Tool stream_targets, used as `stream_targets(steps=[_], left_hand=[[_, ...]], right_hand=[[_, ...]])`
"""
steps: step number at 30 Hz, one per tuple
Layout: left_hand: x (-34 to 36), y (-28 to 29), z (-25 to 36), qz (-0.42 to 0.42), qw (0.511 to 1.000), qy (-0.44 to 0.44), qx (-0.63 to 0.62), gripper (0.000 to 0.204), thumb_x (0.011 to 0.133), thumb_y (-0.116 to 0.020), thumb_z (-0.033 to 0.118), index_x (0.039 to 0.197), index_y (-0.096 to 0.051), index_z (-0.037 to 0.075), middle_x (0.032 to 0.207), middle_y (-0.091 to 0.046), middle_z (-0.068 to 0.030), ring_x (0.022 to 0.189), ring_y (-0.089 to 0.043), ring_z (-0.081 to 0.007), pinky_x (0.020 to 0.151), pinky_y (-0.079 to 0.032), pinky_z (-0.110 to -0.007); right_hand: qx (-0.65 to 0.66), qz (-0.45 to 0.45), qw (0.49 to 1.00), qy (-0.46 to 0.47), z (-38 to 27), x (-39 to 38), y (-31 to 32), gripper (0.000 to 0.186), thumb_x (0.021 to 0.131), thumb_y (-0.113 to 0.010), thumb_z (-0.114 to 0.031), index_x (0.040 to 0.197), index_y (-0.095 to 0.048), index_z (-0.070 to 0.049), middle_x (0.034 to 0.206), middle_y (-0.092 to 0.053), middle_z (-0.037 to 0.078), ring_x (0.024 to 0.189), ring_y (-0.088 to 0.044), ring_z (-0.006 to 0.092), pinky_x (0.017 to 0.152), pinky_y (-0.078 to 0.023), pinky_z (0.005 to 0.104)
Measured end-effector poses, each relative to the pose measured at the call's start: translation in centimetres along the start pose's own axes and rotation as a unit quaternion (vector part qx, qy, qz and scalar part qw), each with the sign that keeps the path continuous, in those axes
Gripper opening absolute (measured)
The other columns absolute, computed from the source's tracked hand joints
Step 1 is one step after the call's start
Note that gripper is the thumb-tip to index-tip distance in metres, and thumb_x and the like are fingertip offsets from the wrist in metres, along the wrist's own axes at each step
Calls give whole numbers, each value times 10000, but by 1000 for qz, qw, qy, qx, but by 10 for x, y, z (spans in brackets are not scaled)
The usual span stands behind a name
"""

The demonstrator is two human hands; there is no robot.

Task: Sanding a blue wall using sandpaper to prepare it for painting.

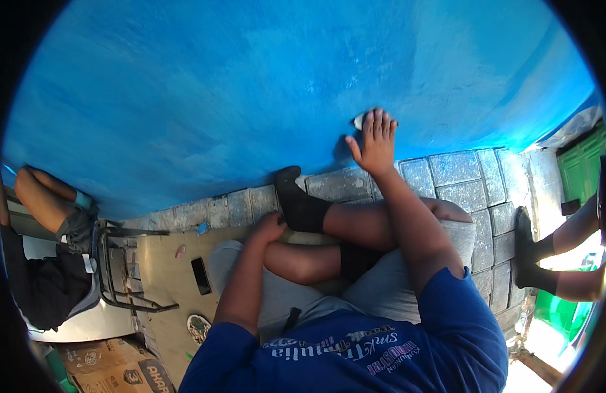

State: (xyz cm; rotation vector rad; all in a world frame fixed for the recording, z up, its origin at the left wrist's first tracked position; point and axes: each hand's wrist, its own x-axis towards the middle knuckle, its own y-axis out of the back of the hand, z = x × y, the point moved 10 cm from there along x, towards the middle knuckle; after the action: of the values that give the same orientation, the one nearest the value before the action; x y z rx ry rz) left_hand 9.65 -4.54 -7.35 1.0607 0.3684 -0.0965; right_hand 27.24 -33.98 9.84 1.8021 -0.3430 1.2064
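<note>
- Blue paint covers the large wall (250, 85) across the upper part of the view, patchy in tone, its foot meeting grey paving (339, 185).
- Right hand (376, 144) lies open against it, fingers straight and thumb spread apart, over a small pale piece (359, 122) on the wall; what this is, I cannot tell, as the fingers mostly cover it.
- Left hand (270, 228) is low by the person's dark sock (303, 206); whether it grips anything, I cannot tell.
- Beneath the crossed legs is a brown board (165, 262), with a black phone (200, 276) on it.
- Left, another person's knee (44, 196) shows beside a metal chair frame (108, 268); right, someone's dark-socked feet (529, 252).
</note>
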Motion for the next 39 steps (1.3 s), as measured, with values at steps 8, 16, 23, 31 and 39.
stream_targets(steps=[8, 16, 23, 31, 39], left_hand=[[-15, 2, -11, -5, 1000, 7, 21, 364, 794, -651, 290, 1032, -642, 15, 1032, -645, -207, 984, -608, -385, 864, -484, -462], [-7, -3, -14, -47, 997, 40, 50, 391, 801, -632, 288, 1066, -627, 0, 1053, -636, -228, 1005, -599, -393, 872, -480, -465], [-9, 5, 8, -19, 999, 12, 35, 383, 789, -645, 290, 1032, -627, -7, 1046, -630, -234, 1005, -595, -396, 868, -480, -466], [-24, 5, 4, -54, 995, 44, 67, 434, 819, -626, 321, 1134, -603, 23, 1149, -602, -218, 1076, -571, -383, 911, -460, -454], [-12, 2, 5, -27, 999, 8, 42, 368, 798, -645, 277, 1028, -624, -9, 1053, -627, -233, 999, -592, -406, 855, -481, -468]], right_hand=[[103, 28, 992, -63, -22, 102, 88, 755, 908, -525, -430, 1445, -265, 33, 1489, -270, 262, 1373, -254, 446, 1091, -175, 589], [95, 5, 993, -71, -17, 51, 38, 816, 923, -482, -463, 1443, -189, 95, 1490, -193, 323, 1405, -117, 483, 1114, -58, 591], [5, 57, 998, -17, 5, 29, 33, 770, 911, -511, -446, 1437, -262, 58, 1488, -249, 285, 1372, -248, 465, 1108, -140, 578], [120, 53, 986, -104, -25, 87, 85, 815, 915, -487, -472, 1454, -200, 69, 1506, -173, 307, 1392, -171, 483, 1106, -156, 578], [52, 45, 996, -64, 2, 16, 27, 715, 902, -532, -431, 1415, -348, 32, 1465, -331, 252, 1364, -288, 449, 1089, -211, 577]])
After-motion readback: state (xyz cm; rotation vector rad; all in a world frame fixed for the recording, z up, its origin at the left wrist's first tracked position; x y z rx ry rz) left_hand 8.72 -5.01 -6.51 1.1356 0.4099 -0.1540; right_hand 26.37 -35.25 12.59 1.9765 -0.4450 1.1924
